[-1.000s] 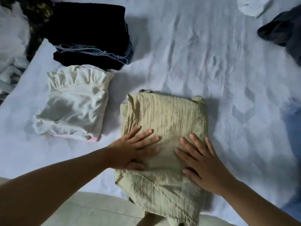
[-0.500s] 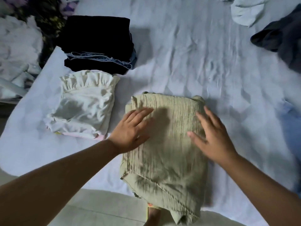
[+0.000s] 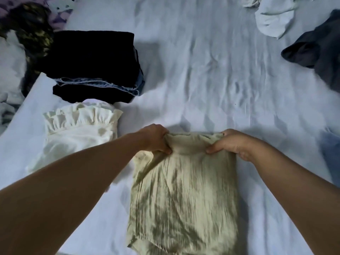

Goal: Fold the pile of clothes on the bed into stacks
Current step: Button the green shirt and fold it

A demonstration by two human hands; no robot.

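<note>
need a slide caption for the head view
Both hands, left hand and right hand, grip the far edge of a beige garment beside folded stacks on the bed.

- olive garment [image 3: 184,196]: near edge cut off by the bottom of the frame; surface streaked with motion blur.
- left hand [image 3: 156,139] and right hand [image 3: 230,142]: fingertips hidden under the garment's far edge.
- dark grey garment [image 3: 318,52]: cut off at the right edge.
- blue cloth [image 3: 331,153]: only a sliver shows at the right edge, kind unclear.
- patterned heap [image 3: 31,32]: cut off at the top left, items indistinguishable.
- dark stack [image 3: 92,57]: lower layers mostly hidden.
</note>
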